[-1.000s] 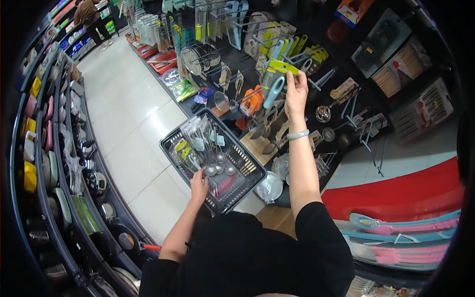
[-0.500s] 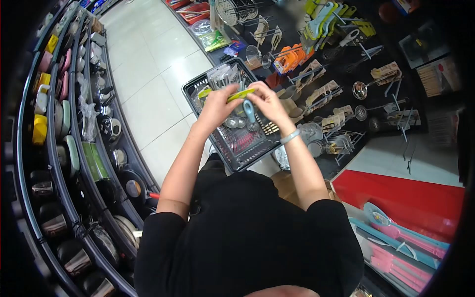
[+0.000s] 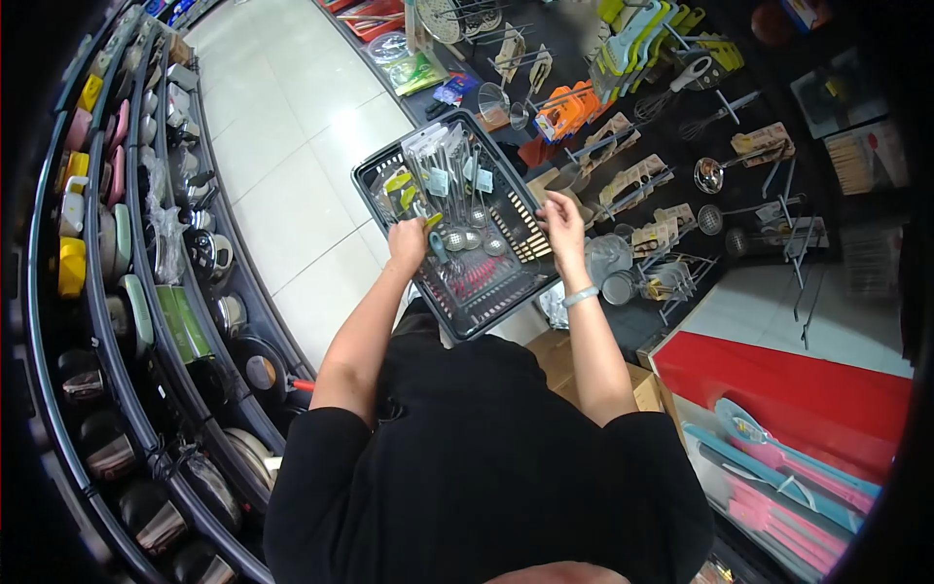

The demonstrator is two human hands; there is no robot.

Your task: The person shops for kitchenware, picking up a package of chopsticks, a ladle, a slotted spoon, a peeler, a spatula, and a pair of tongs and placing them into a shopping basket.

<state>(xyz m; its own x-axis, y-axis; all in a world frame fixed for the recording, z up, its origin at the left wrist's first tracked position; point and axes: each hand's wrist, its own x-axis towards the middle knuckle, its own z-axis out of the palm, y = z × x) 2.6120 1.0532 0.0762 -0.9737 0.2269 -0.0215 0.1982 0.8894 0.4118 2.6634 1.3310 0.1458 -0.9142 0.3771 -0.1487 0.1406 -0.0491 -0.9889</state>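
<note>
The left hand holds a green-blue tool low over the basket, among the packed utensils. The right hand is open and empty, just above the basket's right rim.

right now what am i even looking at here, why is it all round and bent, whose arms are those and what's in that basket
The picture comes from one camera worn on a person's head, looking down past a black top; its wide lens bends the shop aisle into curves. Both bare arms belong to that person. The left hand is inside a dark shopping basket, closed on a packaged utensil with a blue-grey handle. The right hand, with a pale bracelet on its wrist, rests open at the basket's right rim. The basket holds packs of metal utensils. Pots and pans line the shelves on the left; kitchen tools hang on the right.
</note>
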